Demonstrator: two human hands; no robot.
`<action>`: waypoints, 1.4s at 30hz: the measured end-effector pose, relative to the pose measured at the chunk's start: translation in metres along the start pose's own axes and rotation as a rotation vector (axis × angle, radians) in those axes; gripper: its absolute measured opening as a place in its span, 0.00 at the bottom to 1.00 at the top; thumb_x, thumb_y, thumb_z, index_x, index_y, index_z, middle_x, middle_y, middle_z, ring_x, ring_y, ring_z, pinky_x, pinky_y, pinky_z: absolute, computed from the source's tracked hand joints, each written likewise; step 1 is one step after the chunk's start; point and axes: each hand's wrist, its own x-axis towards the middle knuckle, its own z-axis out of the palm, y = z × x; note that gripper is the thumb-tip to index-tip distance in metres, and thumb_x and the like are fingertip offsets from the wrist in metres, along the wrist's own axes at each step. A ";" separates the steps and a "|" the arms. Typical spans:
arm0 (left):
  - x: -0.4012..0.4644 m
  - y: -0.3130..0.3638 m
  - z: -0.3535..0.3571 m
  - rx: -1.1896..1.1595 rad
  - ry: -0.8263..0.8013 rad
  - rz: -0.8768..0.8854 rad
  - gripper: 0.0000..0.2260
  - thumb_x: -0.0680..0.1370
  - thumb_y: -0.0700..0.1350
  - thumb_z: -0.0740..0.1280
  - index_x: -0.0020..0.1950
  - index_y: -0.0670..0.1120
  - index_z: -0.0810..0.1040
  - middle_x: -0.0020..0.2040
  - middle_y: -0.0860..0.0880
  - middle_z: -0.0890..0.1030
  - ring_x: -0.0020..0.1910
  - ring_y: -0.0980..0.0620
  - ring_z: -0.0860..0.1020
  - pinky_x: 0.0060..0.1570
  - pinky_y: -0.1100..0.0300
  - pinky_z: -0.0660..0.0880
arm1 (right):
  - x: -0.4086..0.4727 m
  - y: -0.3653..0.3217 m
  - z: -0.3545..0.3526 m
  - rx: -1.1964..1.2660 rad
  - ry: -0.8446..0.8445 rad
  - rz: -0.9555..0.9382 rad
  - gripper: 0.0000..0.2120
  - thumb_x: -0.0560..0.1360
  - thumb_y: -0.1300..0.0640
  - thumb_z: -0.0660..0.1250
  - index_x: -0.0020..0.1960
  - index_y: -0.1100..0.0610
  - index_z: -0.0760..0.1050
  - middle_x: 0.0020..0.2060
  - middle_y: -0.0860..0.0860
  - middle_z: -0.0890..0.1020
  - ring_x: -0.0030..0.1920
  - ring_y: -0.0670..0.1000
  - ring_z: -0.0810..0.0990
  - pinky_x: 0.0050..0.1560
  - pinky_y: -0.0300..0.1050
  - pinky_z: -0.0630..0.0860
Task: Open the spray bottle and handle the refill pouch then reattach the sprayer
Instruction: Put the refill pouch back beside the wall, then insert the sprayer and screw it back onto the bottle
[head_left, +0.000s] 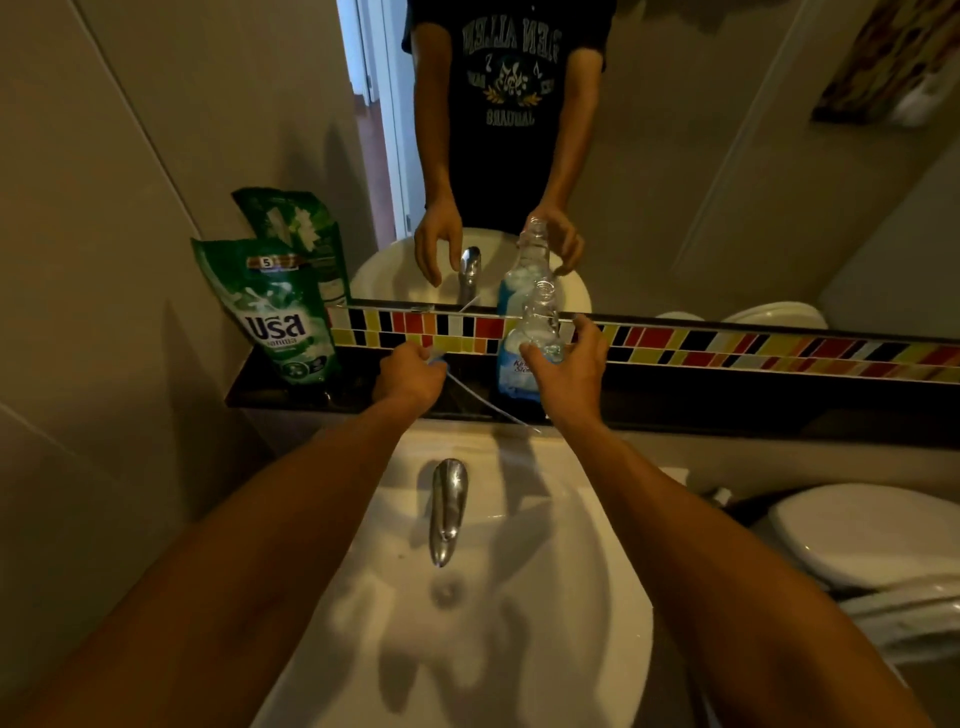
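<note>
**Sprayer off, bottle open on the ledge behind the basin**

Forearms reach fwd over the white basin (519, 597), nearest thing in view. Chrome tap (447, 509) sits at the basin's back edge, spout pointing toward the camera, drain hole just below its tip.

Behind the basin runs a dark ledge (727, 410), w/ a strip of multicolour mosaic tile (727, 345) above it and a mirror (701, 182) above that. Mirror shows the person's dark printed T-shirt, both hands, the tap and the bottle again; a bright doorway shows behind the person. Plain beige wall panels to the left of the basin. White toilet (857, 535), lid down, right of the basin.

Spray bottle (530, 343) stands upright on the ledge, behind the basin's right half: clear w/ blue label, neck open, no sprayer on it. Right hand (569, 371) wraps around its body, fingers curled on the near side.

Left hand (410, 376) is over the ledge behind the basin's left half, clenched around the sprayer head (436, 356), mostly hidden in the fist; only a pale bit shows. Its thin dip tube (488, 402) trails right and down toward the basin's back rim, near the right wrist.

Green refill pouch (283, 306) stands at the ledge's far-left end, leaning on the wall, well left of the basin, touched by neither hand.
</note>
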 end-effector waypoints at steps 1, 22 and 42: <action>0.002 0.000 0.004 0.025 0.005 -0.003 0.07 0.77 0.50 0.70 0.51 0.49 0.78 0.47 0.48 0.80 0.42 0.50 0.78 0.37 0.56 0.75 | 0.007 0.001 -0.002 -0.016 -0.033 -0.005 0.37 0.74 0.53 0.78 0.77 0.52 0.64 0.75 0.52 0.65 0.74 0.55 0.69 0.67 0.60 0.78; 0.061 -0.013 0.034 0.150 0.100 -0.197 0.26 0.74 0.61 0.70 0.61 0.42 0.78 0.60 0.41 0.79 0.59 0.39 0.77 0.57 0.42 0.76 | 0.050 0.027 0.007 0.164 -0.260 -0.074 0.20 0.75 0.49 0.76 0.65 0.42 0.76 0.55 0.34 0.82 0.57 0.35 0.81 0.47 0.37 0.83; 0.070 -0.018 0.029 -0.336 -0.092 -0.276 0.23 0.67 0.45 0.80 0.57 0.42 0.76 0.56 0.42 0.81 0.46 0.49 0.79 0.40 0.58 0.76 | 0.047 0.018 -0.002 0.171 -0.351 -0.063 0.21 0.77 0.52 0.74 0.68 0.49 0.75 0.60 0.44 0.82 0.59 0.41 0.83 0.54 0.43 0.84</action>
